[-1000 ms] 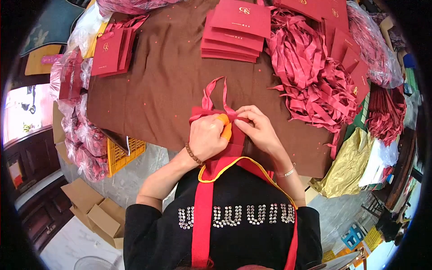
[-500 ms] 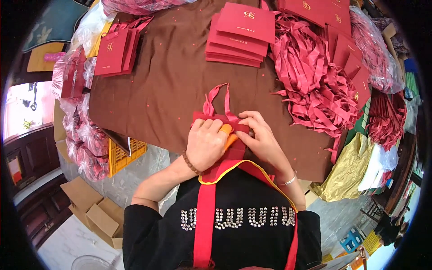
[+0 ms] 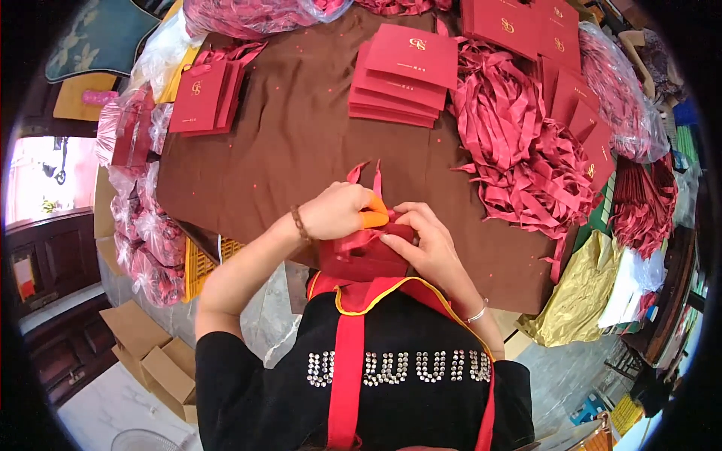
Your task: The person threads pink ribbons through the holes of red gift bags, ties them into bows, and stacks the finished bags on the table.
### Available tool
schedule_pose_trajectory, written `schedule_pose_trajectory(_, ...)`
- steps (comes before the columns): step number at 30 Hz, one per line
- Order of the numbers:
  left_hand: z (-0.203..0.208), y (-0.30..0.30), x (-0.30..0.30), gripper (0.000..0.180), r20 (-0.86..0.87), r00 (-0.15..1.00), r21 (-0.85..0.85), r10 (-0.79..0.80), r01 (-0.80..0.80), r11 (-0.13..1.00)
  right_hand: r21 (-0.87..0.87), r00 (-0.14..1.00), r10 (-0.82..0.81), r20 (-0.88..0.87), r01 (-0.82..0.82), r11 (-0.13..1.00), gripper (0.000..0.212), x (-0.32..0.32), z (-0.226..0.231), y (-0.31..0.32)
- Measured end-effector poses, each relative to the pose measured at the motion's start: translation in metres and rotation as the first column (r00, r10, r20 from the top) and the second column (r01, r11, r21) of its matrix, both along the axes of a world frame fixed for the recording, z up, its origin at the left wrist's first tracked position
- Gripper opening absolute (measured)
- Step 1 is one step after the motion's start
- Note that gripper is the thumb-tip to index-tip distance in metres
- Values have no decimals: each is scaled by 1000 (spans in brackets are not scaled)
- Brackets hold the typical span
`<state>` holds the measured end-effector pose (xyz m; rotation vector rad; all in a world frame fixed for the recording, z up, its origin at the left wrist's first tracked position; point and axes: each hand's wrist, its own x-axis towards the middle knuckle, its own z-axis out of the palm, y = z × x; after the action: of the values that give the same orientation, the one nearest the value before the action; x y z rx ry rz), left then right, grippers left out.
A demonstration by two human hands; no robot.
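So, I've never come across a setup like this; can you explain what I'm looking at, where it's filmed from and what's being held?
There is no robot: these are a person's bare hands. The view comes from a wide fisheye camera worn on the head, looking down, so edges bend.

A brown cloth-covered table bears a stack of flat dark-red card bags, a smaller red group of bags to its left, and a tangled heap of pinkish-red fabric ribbons.

The right hand grips a dark-red card bag; the left hand, with orange finger covers, works at its top, its exact grip hidden.
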<state>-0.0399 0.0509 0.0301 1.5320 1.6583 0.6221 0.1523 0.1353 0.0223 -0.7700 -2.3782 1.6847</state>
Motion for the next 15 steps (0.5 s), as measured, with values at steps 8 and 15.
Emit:
schedule_pose_trajectory(8, 5, 27, -14, 21, 343, 939, -476, -10, 183, 860, 142, 998, 6, -70, 4, 990, 27, -1, -2, -9)
schedule_pose_trajectory(15, -7, 46, -16, 21, 256, 948, -563, -190, 306, 767, 185, 994, -19, -111, 39, 982, 22, -3, -12, -8)
